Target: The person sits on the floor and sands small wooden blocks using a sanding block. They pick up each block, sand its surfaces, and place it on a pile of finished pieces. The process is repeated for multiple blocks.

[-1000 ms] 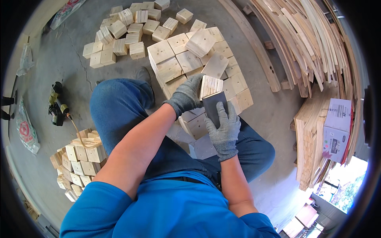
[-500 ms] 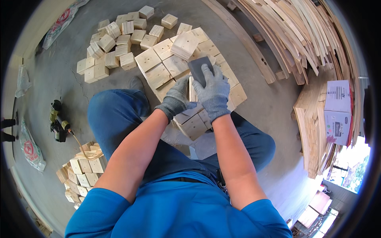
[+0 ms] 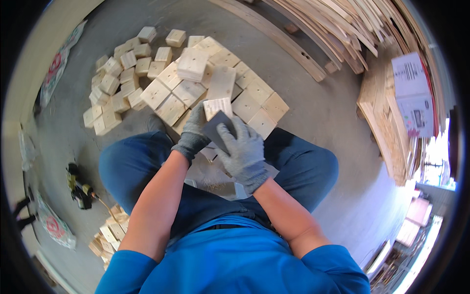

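Note:
My left hand (image 3: 194,131), in a grey knit glove, is closed on the side of a pale wooden block (image 3: 217,106). A dark grey sanding block (image 3: 215,128) sits under the fingers of my right hand (image 3: 243,152), also gloved, and rests against the near side of that wooden block. Just beyond, a wide low stack of wooden blocks (image 3: 254,96) stands between and ahead of my knees. On top of it lie a loose block (image 3: 192,63) and another pale block (image 3: 222,82). My fingers hide part of the held block.
Loose wooden blocks (image 3: 119,76) are heaped on the floor at the far left. A power tool (image 3: 80,187) with a hose lies at left, near another block pile (image 3: 113,230). Long boards (image 3: 274,39) and a cardboard box (image 3: 413,95) sit at the right.
Both hands have come nearer to me, and the right has swung lower. The wooden block now shows a broad face beside the sanding block. The view has shifted.

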`<action>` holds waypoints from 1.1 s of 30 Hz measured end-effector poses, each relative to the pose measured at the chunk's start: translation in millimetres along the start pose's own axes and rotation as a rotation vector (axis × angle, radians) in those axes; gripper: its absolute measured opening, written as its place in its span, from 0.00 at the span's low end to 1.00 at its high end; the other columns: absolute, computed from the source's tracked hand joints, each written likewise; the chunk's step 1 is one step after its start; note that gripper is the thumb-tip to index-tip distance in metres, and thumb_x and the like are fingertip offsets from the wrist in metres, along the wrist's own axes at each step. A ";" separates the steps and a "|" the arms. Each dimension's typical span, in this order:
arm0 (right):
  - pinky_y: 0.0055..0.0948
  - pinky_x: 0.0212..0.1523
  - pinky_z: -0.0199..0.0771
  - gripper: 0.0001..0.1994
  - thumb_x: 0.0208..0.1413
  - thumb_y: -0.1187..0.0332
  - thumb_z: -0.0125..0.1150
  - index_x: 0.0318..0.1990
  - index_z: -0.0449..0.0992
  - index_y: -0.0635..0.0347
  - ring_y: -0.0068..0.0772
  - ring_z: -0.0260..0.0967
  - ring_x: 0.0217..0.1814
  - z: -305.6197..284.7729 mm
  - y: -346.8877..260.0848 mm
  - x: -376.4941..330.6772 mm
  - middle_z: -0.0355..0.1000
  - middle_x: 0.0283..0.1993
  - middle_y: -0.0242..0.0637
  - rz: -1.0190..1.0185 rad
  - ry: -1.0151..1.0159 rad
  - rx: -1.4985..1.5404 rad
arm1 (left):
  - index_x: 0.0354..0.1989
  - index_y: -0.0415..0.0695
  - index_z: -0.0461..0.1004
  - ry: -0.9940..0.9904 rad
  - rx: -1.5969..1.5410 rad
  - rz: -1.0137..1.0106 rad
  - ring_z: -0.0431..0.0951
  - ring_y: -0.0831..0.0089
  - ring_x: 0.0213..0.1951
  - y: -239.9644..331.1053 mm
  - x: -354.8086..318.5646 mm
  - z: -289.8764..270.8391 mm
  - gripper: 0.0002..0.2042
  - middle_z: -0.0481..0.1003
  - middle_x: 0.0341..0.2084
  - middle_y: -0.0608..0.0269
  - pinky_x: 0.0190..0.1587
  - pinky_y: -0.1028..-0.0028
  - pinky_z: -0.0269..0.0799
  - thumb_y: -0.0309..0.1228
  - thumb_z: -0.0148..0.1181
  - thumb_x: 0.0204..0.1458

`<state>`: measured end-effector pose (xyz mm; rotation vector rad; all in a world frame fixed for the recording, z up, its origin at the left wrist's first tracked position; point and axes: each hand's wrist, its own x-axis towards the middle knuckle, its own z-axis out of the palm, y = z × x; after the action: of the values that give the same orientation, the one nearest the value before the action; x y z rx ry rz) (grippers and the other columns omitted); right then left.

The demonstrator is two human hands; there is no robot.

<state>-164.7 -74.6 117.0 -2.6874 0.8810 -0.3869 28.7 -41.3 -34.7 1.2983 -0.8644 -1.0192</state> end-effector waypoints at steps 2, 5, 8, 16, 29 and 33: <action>0.55 0.59 0.71 0.33 0.50 0.55 0.77 0.66 0.77 0.47 0.54 0.70 0.65 -0.3 -11.5 22.7 0.66 0.70 0.46 0.006 -0.002 0.023 | 0.68 0.45 0.67 0.009 -0.075 -0.065 0.78 0.63 0.62 -34.0 7.8 -18.3 0.25 0.76 0.61 0.53 0.66 0.64 0.76 0.36 0.65 0.66; 0.52 0.53 0.73 0.32 0.51 0.55 0.75 0.65 0.78 0.48 0.49 0.70 0.64 12.6 -17.0 52.4 0.67 0.66 0.45 0.077 -0.006 0.013 | 0.74 0.47 0.63 0.085 -0.519 -0.352 0.76 0.60 0.65 -42.7 -10.3 -23.2 0.20 0.74 0.65 0.52 0.68 0.62 0.75 0.37 0.43 0.78; 0.49 0.53 0.73 0.24 0.59 0.60 0.64 0.63 0.78 0.51 0.49 0.71 0.63 31.8 -26.7 73.4 0.71 0.62 0.46 0.062 0.079 -0.036 | 0.76 0.48 0.62 -0.073 0.195 -0.134 0.72 0.58 0.68 -57.1 -22.4 -53.2 0.23 0.71 0.68 0.51 0.70 0.59 0.72 0.41 0.43 0.77; 0.46 0.51 0.75 0.26 0.58 0.60 0.66 0.66 0.79 0.46 0.46 0.72 0.60 19.3 -22.9 30.5 0.69 0.64 0.47 0.077 -0.020 0.060 | 0.68 0.46 0.69 -0.261 0.923 0.001 0.74 0.58 0.63 -4.2 -20.5 -34.4 0.21 0.75 0.61 0.54 0.67 0.62 0.71 0.40 0.54 0.70; 0.50 0.53 0.73 0.31 0.56 0.55 0.73 0.69 0.78 0.46 0.52 0.72 0.62 7.9 -7.8 16.6 0.65 0.74 0.50 0.105 -0.045 0.059 | 0.71 0.47 0.68 -0.245 0.822 0.033 0.72 0.61 0.68 -28.5 -21.6 -40.6 0.24 0.73 0.66 0.56 0.69 0.64 0.69 0.39 0.58 0.69; 0.49 0.51 0.74 0.29 0.53 0.56 0.73 0.64 0.80 0.47 0.51 0.74 0.59 10.0 7.5 56.7 0.70 0.65 0.46 0.123 0.051 0.054 | 0.80 0.46 0.54 0.111 -0.879 -0.391 0.67 0.63 0.73 -25.7 -9.4 -15.2 0.27 0.64 0.75 0.57 0.77 0.61 0.60 0.34 0.49 0.76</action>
<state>-121.3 -113.0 114.4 -2.5692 1.0294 -0.4465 37.0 -27.0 -61.3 0.7482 -0.0161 -1.3983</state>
